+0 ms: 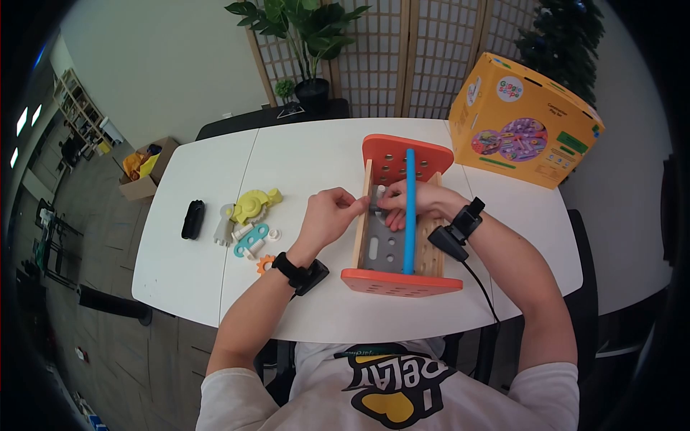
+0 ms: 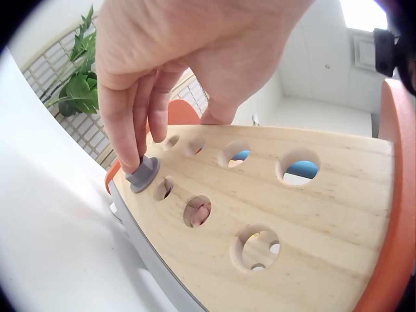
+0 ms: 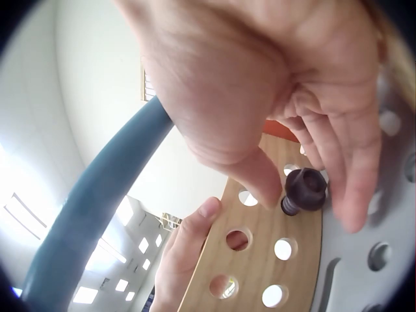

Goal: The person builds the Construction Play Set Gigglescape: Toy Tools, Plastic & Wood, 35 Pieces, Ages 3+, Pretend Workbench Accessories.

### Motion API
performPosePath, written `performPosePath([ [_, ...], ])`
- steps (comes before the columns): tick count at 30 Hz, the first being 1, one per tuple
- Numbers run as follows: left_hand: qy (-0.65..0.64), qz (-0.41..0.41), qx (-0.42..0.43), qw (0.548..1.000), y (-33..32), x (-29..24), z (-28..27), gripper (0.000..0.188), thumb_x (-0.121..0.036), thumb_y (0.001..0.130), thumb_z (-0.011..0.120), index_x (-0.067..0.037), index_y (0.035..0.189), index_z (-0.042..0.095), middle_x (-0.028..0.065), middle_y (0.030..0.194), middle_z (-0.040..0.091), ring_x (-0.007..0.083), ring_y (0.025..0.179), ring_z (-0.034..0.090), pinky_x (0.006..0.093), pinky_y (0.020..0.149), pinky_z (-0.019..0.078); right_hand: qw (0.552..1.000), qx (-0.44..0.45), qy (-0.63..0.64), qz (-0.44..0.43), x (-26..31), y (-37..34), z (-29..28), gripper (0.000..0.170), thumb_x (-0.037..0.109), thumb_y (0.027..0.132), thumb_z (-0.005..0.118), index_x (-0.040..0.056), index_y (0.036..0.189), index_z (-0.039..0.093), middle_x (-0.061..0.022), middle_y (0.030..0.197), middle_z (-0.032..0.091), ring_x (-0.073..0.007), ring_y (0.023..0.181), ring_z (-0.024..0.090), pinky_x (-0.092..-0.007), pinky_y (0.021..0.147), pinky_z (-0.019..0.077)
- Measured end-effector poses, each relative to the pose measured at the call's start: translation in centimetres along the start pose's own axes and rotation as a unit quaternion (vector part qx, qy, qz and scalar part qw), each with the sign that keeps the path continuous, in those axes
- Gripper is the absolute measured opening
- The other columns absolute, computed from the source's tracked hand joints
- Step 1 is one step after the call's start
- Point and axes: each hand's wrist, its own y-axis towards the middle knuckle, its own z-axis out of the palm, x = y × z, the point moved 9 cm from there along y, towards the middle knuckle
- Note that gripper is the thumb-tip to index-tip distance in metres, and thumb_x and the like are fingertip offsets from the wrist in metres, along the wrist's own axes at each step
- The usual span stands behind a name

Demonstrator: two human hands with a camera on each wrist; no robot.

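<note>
On the counter (image 1: pixel 172 251) the toy toolbox (image 1: pixel 379 233) stands upright, toward 3 o'clock in the head view; its red ends (image 1: pixel 402 284), wooden sides (image 2: pixel 312 214) and blue handle (image 1: pixel 410 237) look already joined. At its 9 o'clock side, the left hand (image 1: pixel 327 219) touches a gray cap (image 2: pixel 144 174) outside with extended fingers. Inside, the right hand (image 1: pixel 427 198) has thumb and fingers around a dark bolt (image 3: pixel 305 188); whether they clamp it I cannot tell. Fastening seems unfinished, and loose pieces (image 1: pixel 251 207) lie unattached at 9 o'clock.
</note>
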Motion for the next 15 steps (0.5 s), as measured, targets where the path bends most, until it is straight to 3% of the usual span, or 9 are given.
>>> performPosePath([
  [4,0.000,-0.006,0.001,1.000,0.0,0.0,0.0,0.047,-0.043,0.088,0.077,0.004,0.087,0.074,0.0138,0.076,0.073,0.0202,0.071,0.070,0.0321,0.068,0.0555,0.999,0.040,-0.024,-0.028,-0.8,0.8,-0.2,0.028,0.011,0.098,0.067,-0.0116,0.111,0.057,-0.0224,0.098,0.072,-0.0222,0.080,0.076,-0.0269,0.068,0.0621],
  [10,-0.011,0.005,0.002,1.000,0.0,0.1,0.1,0.048,-0.043,0.088,0.077,0.005,0.088,0.073,0.0138,0.076,0.073,0.0203,0.070,0.070,0.0321,0.067,0.0555,0.993,0.080,-0.083,0.017,-1.8,1.3,0.2,0.031,0.020,0.106,0.053,-0.0090,0.113,0.060,-0.0167,0.098,0.073,-0.0174,0.078,0.072,-0.0297,0.066,0.0570],
  [13,-0.017,0.002,0.005,1.000,0.0,0.2,0.2,0.048,-0.043,0.088,0.077,0.005,0.088,0.073,0.0139,0.076,0.073,0.0201,0.070,0.070,0.0320,0.068,0.0556,0.996,0.038,-0.080,0.023,-2.6,2.5,-0.9,0.034,0.031,0.108,0.049,0.0018,0.099,0.065,-0.0092,0.086,0.071,-0.0125,0.062,0.063,-0.0249,0.052,0.0468],
  [15,-0.022,0.002,0.007,1.000,0.0,0.2,0.2,0.048,-0.043,0.088,0.077,0.005,0.088,0.074,0.0140,0.076,0.073,0.0200,0.070,0.070,0.0321,0.068,0.0556,0.999,0.001,-0.034,0.010,-2.5,2.8,-1.5,0.027,0.029,0.105,0.055,0.0036,0.100,0.063,-0.0062,0.082,0.067,-0.0123,0.062,0.060,-0.0252,0.052,0.0447],
])
